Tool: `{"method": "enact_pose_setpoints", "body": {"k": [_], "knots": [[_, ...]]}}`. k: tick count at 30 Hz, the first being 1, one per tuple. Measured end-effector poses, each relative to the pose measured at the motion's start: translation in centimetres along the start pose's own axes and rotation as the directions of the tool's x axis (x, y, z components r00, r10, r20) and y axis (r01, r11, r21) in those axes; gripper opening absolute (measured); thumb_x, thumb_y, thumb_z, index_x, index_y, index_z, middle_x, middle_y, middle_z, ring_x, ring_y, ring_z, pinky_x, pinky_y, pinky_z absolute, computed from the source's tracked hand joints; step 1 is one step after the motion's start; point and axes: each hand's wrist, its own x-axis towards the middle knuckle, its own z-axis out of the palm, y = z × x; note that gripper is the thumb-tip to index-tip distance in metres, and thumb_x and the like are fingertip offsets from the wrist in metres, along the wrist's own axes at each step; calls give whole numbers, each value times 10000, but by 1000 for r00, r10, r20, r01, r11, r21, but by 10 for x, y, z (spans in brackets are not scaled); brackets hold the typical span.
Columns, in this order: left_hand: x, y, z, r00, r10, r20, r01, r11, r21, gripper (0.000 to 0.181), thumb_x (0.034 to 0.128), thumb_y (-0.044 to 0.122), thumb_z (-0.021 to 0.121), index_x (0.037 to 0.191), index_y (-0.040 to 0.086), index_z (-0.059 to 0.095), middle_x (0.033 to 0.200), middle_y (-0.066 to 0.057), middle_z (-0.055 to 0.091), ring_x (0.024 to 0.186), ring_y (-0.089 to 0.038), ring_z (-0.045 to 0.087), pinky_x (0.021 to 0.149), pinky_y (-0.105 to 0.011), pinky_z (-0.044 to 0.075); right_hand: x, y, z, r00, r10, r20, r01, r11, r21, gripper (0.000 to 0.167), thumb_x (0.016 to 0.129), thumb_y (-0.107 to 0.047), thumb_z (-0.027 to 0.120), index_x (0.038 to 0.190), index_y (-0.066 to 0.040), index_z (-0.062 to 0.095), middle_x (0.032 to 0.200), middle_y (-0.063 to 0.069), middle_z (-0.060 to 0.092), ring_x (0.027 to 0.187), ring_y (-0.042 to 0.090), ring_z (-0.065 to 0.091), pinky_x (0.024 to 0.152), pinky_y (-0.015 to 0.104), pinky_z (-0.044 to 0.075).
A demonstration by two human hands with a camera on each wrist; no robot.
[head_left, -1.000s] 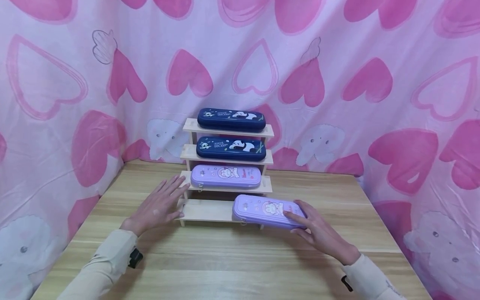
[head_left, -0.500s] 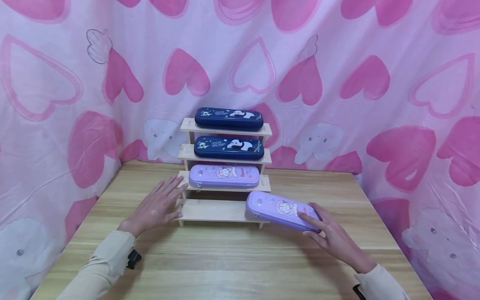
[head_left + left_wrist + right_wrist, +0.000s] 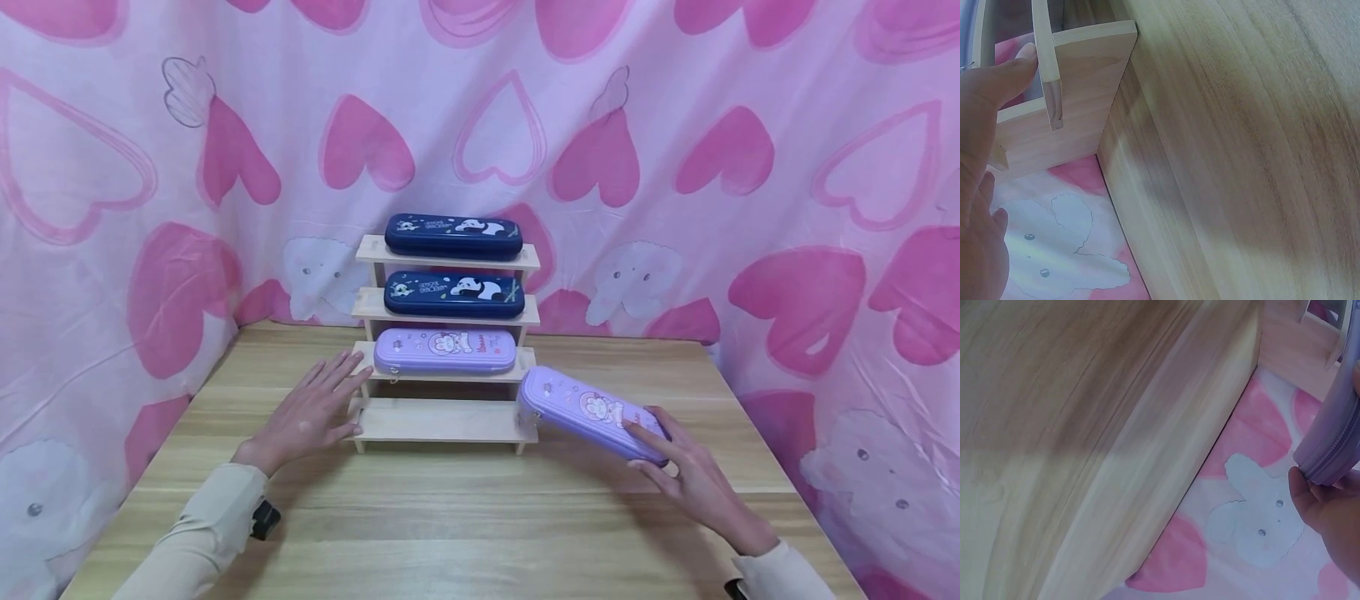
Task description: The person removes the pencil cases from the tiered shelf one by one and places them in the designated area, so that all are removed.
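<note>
My right hand (image 3: 686, 471) grips the right end of a purple pencil case (image 3: 592, 412) with a bunny print, tilted beside the lowest step of a wooden tiered rack (image 3: 442, 421). The case's zipper side (image 3: 1335, 447) shows in the right wrist view, with the thumb near its end. My left hand (image 3: 307, 412) rests at the rack's left side, fingers straight; in the left wrist view its thumb touches a shelf board (image 3: 1047, 69). A second purple pencil case (image 3: 446, 350) lies on the step above. Two navy panda pencil cases (image 3: 453, 294) occupy the upper two steps.
The rack stands on a wood-grain table (image 3: 420, 525). Behind and beside it hangs a pink curtain (image 3: 435, 50) with hearts and bunny faces. A dark strap (image 3: 265, 518) sits at the left wrist.
My right hand has drawn the lower purple pencil case off the lowest step to the right, and its right end has turned toward me. The left hand has stayed by the rack.
</note>
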Motion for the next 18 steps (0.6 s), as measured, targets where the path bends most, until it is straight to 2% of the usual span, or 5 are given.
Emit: {"method": "enact_pose_setpoints", "body": {"k": [2, 5, 8, 14, 18], "knots": [[0, 0, 0, 1000, -2, 5, 2, 1000, -1, 894, 844, 393, 780, 1574, 162, 319, 1670, -135, 215, 1560, -347, 134, 1279, -514, 101, -1, 2, 0, 1000, 22, -8, -22, 1000, -9, 712, 641, -79, 903, 1302, -230, 684, 1346, 272, 577, 1053, 341, 638, 824, 117, 454], [-1, 0, 0, 1000, 7, -10, -7, 1000, -2, 893, 840, 390, 784, 1571, 155, 326, 1666, -142, 225, 1559, -346, 137, 1281, -504, 93, -1, 4, 2, 999, 38, -29, -39, 999, -15, 699, 642, -75, 900, 1295, -209, 690, 1323, 281, 584, 1035, 347, 640, 751, 290, 535], [-1, -1, 0, 999, 22, -32, -22, 1000, 1, 892, 831, 384, 792, 1563, 145, 342, 1659, -150, 243, 1553, -354, 158, 1278, -510, 109, 0, 4, 4, 997, 44, -57, -45, 999, -26, 698, 636, -64, 895, 1292, -185, 690, 1284, 268, 592, 983, 340, 632, 659, 463, 534], [-1, -1, 1, 1000, 12, -18, -12, 1000, -2, 896, 839, 394, 784, 1572, 163, 323, 1667, -138, 224, 1559, -344, 142, 1278, -513, 105, 2, 3, 9, 992, 74, -98, -79, 996, -49, 657, 645, -52, 883, 1269, -137, 697, 1210, 272, 589, 894, 369, 623, 638, 509, 527], [-1, -1, 1, 1000, 8, -7, -8, 1000, 0, 902, 847, 407, 774, 1579, 171, 305, 1673, -132, 206, 1562, -340, 127, 1273, -526, 114, 4, 2, 13, 987, 86, -133, -94, 994, -55, 617, 644, -58, 881, 1235, -96, 708, 1144, 273, 605, 837, 343, 620, 598, 468, 504]]}}
